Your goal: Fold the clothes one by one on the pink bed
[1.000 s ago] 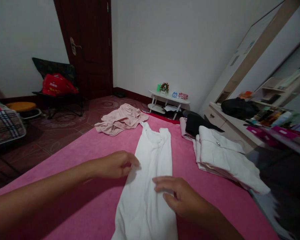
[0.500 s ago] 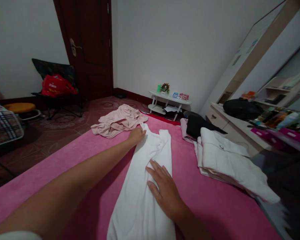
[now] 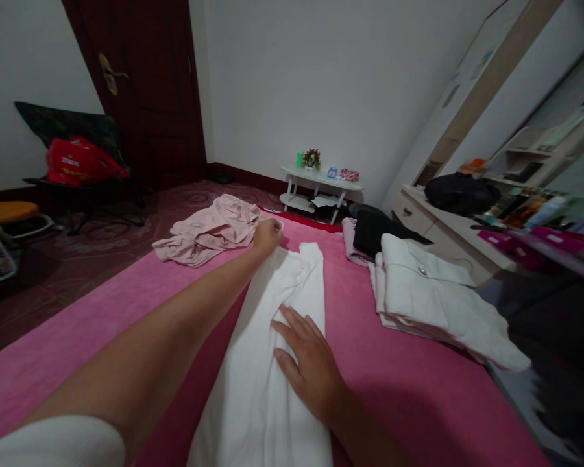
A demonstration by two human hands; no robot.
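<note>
A long white garment lies lengthwise on the pink bed cover. My left hand reaches far forward and is closed on the garment's far left corner. My right hand lies flat on the middle of the garment, fingers spread and pressing the cloth down. A crumpled pale pink garment sits just left of my left hand at the bed's far end.
Folded white clothes and a dark garment lie at the bed's right. A dresser with a black bag stands right of that. Beyond the bed are a small white shelf, a dark door and a chair with a red bag.
My left hand went from the garment's near left edge out to its far corner and closed on it. My right hand slid forward and flattened on the cloth.
</note>
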